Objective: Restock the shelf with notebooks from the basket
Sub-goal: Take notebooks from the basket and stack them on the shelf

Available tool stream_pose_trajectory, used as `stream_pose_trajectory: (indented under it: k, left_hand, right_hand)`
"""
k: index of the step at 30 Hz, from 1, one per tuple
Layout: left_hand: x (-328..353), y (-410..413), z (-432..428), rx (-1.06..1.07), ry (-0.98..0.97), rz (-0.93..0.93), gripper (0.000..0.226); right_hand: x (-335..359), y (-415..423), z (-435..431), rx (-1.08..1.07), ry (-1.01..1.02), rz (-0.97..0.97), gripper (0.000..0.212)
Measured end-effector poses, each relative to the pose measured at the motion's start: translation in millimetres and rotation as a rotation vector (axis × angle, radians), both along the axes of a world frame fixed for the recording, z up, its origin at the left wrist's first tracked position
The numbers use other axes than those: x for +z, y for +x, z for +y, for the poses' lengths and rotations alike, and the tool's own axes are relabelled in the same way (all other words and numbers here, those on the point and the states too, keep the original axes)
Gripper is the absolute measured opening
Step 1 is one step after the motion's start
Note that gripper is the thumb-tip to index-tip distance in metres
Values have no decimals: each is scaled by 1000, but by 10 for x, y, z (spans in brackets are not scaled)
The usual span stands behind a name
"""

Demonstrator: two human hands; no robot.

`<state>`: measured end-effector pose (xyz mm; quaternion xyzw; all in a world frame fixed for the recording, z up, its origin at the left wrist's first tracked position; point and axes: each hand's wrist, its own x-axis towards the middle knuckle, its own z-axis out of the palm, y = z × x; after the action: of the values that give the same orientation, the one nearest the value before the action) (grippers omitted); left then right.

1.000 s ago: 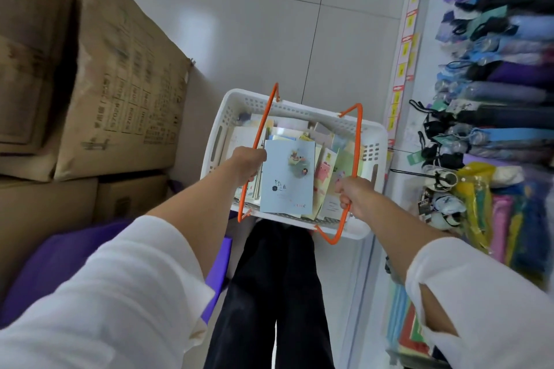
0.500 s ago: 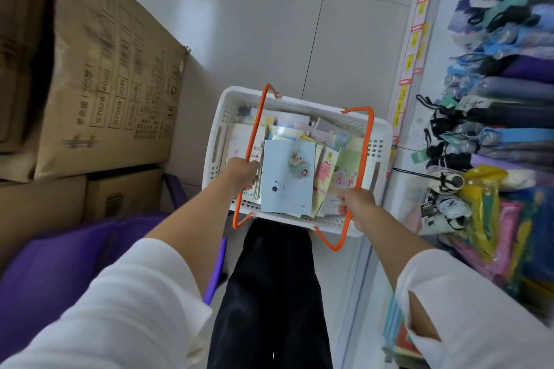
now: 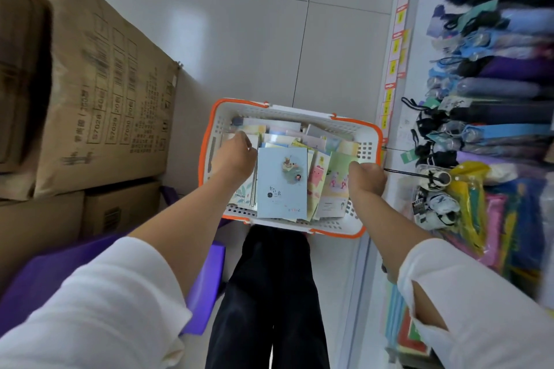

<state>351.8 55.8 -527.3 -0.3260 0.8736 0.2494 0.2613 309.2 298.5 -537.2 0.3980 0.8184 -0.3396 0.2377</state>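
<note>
- The white basket [image 3: 299, 112] is sitting low in front of the person's legs, between a cardboard carton [image 3: 99, 93] and the shelf [image 3: 410, 123]. Whether it is resting on the floor [image 3: 239, 24] cannot be told.
- The orange handles [image 3: 207, 129] are lying folded flat along the rim. This is probably to leave the top open for reaching in.
- The notebooks [image 3: 302, 138] are all lying in the basket, stacked and overlapping, with a pale blue notebook [image 3: 281, 183] on top. None is on the shelf yet.
- The left hand [image 3: 235, 157] is reaching into the basket's left side, with its fingertips [image 3: 243, 138] touching the notebook tops. Whether it is gripping one cannot be told.
- The right hand [image 3: 367, 180] is hanging over the right rim with its fingers curled under. What it is holding, if anything, cannot be told. It may be steadying the basket.
- The nearest stretch of shelf is carrying folded umbrellas [image 3: 503, 90], so the notebook slot is judged to lie elsewhere.
- Writing:
  - "ENGLISH" is showing on a leaf-print notebook [image 3: 241, 193].
  - The carton is printed with what looks like S7028, S7029 and S7030.
  - The blue cover bears dark characters, too small to read.
  - The yellow price labels [image 3: 392, 69] are illegible.
</note>
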Motion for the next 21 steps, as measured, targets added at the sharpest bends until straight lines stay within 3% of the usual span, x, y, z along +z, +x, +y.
stream_pose_trajectory:
  k: [5, 9, 14, 21]
  left_hand:
    - [-99, -15, 114, -40, 37, -42, 16]
    - [-262, -118, 198, -59, 69, -45, 15]
    - [-376, -261, 421, -81, 129, -51, 21]
    - [-641, -434, 758, -155, 128, -106, 20]
  right_hand:
    - [8, 81, -22, -67, -167, -46, 28]
    - [-129, 117, 28, -67, -256, -94, 3]
    - [-328, 149, 172, -133, -380, -90, 20]
    - [-561, 300, 451, -181, -543, -40, 15]
